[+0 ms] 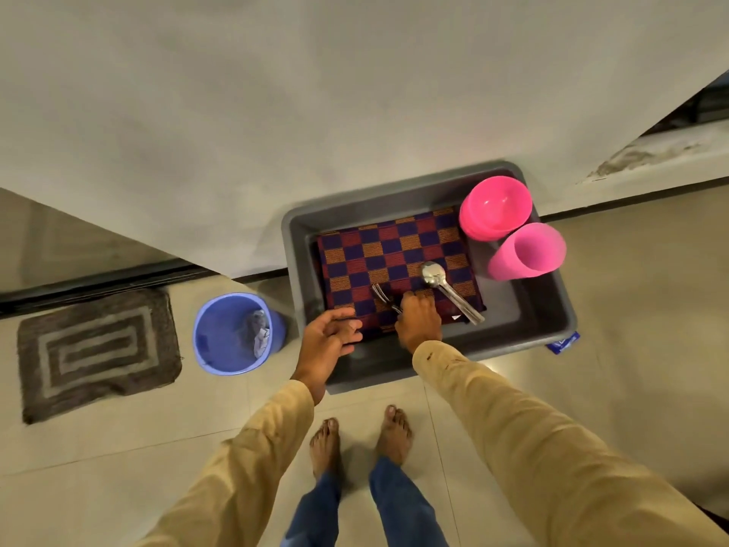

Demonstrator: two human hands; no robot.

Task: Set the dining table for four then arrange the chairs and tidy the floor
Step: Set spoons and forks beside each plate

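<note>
Down in the tub (300, 246), the right hand (418, 319) grips forks (380, 294) on the mats (378, 250), spoons (449, 292) just beside; the left hand (327, 341) hovers relaxed over its near rim. Bowls (495, 207) and cups (526, 252) crowd its far-right corner.

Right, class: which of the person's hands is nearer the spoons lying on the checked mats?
The right hand. It grips the forks just left of the spoons; the left hand is open farther left, at the corner of the tub.
</note>
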